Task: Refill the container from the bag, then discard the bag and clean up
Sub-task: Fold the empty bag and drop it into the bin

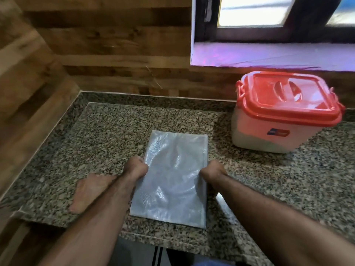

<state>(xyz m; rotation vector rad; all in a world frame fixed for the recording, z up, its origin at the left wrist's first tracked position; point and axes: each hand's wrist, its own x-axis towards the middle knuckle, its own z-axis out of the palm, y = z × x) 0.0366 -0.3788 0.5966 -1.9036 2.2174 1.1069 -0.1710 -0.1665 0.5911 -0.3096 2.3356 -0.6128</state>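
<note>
An empty-looking clear plastic bag lies flat on the granite counter, its near end reaching the front edge. My left hand grips the bag's left edge with curled fingers. On the opposite edge, my right hand is closed in the same way. The container is a white translucent tub with a red clip-on lid. It stands at the back right, apart from the bag, with the lid on. Something pale shows through its lower wall.
A wood-panelled wall runs along the back and left of the counter. A window with a sill sits above the container. What looks like a bare foot rests on the counter left of my left arm.
</note>
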